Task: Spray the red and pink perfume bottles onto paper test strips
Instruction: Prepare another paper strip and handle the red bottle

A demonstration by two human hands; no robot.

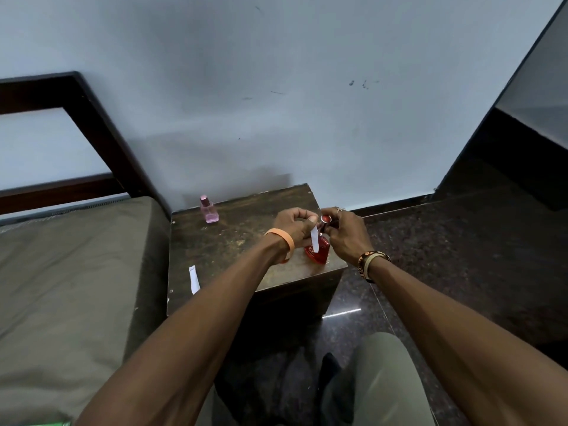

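The red perfume bottle stands near the right edge of the dark wooden side table. My right hand grips its red cap at the top. My left hand pinches a white paper test strip, which hangs down just in front of the bottle. The pink perfume bottle stands capped at the table's back left corner. A second paper strip lies flat near the table's front left edge.
A bed with an olive-brown mattress butts against the table's left side, with a dark wooden headboard behind it. The pale wall is right behind the table. Dark polished floor lies to the right. My knees are below.
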